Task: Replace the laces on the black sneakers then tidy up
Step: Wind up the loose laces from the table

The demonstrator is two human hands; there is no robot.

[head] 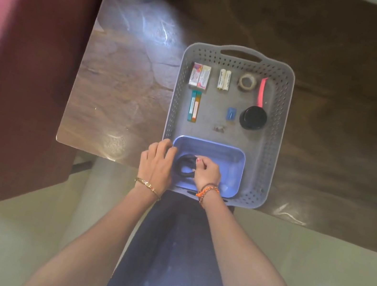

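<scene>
A coiled black lace [184,166] lies inside a small blue tray [230,157], which sits in the near end of a grey perforated basket [274,137] on the brown table. My right hand [206,172] reaches into the blue tray and pinches the lace coil with curled fingers. My left hand [157,161] rests on the blue tray's left rim, fingers curled over its edge. No sneakers are in view.
The basket also holds small boxes [199,75], two batteries [224,79], a tape roll [247,82], a pink strip [262,91], a black round tin [253,117], a blue sharpener [231,113]. A maroon panel [20,62] stands at left. The table's near edge [95,153] lies below.
</scene>
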